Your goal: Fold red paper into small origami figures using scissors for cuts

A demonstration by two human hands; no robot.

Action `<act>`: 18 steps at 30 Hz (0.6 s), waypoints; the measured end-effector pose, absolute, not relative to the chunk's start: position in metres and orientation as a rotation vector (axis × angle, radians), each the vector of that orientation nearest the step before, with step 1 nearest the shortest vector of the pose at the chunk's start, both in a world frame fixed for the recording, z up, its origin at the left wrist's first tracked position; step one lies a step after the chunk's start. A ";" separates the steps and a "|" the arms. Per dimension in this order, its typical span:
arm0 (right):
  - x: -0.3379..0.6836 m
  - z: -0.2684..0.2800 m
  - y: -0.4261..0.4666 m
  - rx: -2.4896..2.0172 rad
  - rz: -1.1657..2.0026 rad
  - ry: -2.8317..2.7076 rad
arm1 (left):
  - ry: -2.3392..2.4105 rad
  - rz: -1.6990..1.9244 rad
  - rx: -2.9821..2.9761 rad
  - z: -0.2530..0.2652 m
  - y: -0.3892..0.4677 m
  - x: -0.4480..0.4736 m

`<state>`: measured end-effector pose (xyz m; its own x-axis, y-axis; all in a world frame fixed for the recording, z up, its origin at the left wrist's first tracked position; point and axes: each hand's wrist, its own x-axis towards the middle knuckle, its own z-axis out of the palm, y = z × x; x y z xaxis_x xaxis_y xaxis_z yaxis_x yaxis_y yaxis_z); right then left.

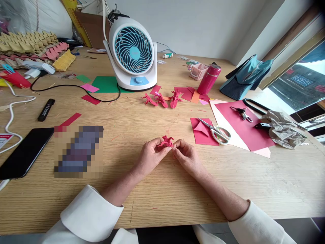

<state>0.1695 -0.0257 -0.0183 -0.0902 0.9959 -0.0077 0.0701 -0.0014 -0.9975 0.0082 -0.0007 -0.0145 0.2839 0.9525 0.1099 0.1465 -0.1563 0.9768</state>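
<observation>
So there's a small red origami figure right between both hands, near the front edge of the wooden table. Left hand has it pinched thumb-against-fingers on its left and lower side, with the folded points poking up above the thumb. Right hand is nipping the right end, thumb and index together on it, so the fingertips of both hands are pretty close. Can't really tell if the underside touches the wood. Off to the right, white-handled scissors lie partly on red paper squares, and three finished-looking red figures sit near the fan.
</observation>
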 end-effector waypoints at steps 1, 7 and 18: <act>0.169 -0.018 -0.026 -1.219 1.255 -1.324 | 1.059 1.009 1.558 -0.013 -0.001 0.008; 0.169 -0.014 -0.027 -1.200 1.299 -1.361 | 1.122 1.026 1.611 -0.009 -0.003 0.007; 0.169 -0.020 -0.027 -1.254 1.179 -1.423 | 1.049 1.031 1.476 -0.008 0.000 0.007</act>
<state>0.1689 -0.0275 -0.0198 -0.1062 0.9941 0.0235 0.1615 0.0406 -0.9860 0.0069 0.0003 -0.0082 0.2570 0.9628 0.0836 0.1005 -0.1126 0.9885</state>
